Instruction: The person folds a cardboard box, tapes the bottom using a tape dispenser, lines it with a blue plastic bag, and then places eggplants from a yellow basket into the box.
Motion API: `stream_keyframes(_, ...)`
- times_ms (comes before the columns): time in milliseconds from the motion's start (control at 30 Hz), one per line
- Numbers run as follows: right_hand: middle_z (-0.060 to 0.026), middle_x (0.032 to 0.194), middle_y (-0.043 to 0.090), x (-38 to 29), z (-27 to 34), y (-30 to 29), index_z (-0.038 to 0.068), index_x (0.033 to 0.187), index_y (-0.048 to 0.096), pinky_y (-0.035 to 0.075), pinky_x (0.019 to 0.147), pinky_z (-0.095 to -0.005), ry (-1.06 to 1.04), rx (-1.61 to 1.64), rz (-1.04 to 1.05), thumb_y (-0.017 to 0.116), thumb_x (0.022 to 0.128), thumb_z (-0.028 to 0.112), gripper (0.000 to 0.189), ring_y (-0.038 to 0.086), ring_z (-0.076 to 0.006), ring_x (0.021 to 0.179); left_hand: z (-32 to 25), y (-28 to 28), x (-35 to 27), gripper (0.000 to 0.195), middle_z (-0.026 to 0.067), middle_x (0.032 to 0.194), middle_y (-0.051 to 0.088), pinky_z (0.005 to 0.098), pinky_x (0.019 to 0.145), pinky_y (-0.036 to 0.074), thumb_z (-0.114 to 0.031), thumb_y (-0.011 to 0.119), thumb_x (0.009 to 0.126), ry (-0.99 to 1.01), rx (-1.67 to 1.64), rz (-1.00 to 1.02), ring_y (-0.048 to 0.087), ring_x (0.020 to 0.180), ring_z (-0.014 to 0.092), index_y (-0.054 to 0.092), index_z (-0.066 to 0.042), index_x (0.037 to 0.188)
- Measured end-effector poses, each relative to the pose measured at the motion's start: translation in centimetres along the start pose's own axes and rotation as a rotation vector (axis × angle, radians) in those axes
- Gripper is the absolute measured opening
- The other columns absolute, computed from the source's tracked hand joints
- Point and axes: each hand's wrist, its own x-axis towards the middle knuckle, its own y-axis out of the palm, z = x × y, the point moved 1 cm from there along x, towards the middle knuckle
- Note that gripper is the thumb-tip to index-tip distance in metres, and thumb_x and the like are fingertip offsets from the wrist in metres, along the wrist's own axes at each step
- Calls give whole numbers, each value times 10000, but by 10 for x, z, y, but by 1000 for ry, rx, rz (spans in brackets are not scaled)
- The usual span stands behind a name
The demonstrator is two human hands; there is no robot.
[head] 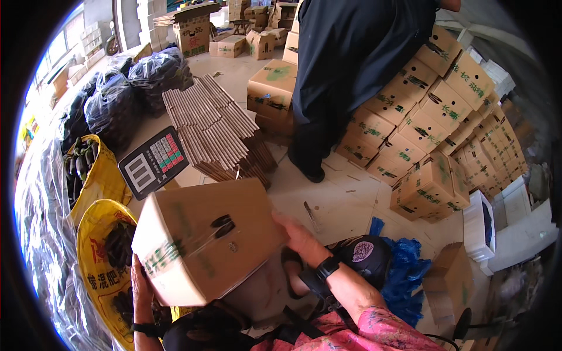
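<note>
A printed cardboard box (189, 206) is held tilted in front of me between both hands. My left hand (141, 281) presses on its lower left side, its fingers partly hidden behind the box. At the box's right end is my right hand (298, 234), a little blurred, with the fingers against the cardboard. Just beyond the box stands a scale's keypad and display panel (153, 162), beside a thick stack of flattened cardboard boxes (210, 123). Yellow sacks (90, 219) to the left hold dark eggplants (81, 164).
A person in dark trousers (338, 66) stands ahead, next to stacked cartons (408, 118). Filled plastic bags (114, 94) lie at the upper left. Blue plastic (401, 272), an upright carton (450, 281) and a white foam box (476, 228) are on the right.
</note>
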Motion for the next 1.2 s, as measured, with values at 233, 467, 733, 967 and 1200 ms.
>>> stream_keyframes(233,-59,894,710,-62,109,118,2,1090,667,510,702,-238,-427,-896,343,699,877,319,383,653,-124,795,-9,-30,-14,487,119,1253,577,387,946,461,-305,552,953,625,1380,417,579,1110,260,443,-68,1364)
stream_keyframes(467,-6,624,508,-106,22,140,144,710,523,422,577,-315,-1000,-1737,896,665,816,352,273,555,-185,596,-58,47,-33,530,121,1231,590,342,851,508,-448,485,967,-74,444,48,597,1080,218,470,-84,1353)
stream_keyframes(733,8,645,462,-119,-12,104,138,704,524,414,627,-286,-1049,-1921,1060,595,742,176,89,520,-139,639,-45,81,-35,672,113,1313,499,343,828,530,-402,545,952,-114,625,246,557,1118,185,245,-117,1482)
stream_keyframes(967,-45,704,505,-133,7,87,99,757,538,479,613,-347,-661,-1879,954,641,713,116,113,557,-224,688,-25,51,-46,672,178,1185,612,346,815,530,-405,660,879,-28,839,307,622,1016,242,420,-13,1369)
stream_keyframes(1200,-27,761,600,-136,-5,72,107,797,623,444,650,-362,-682,-1875,932,686,707,123,111,591,-220,733,120,-60,-141,959,203,1399,360,520,996,383,-297,805,667,156,1544,-325,418,1197,428,282,-50,1432)
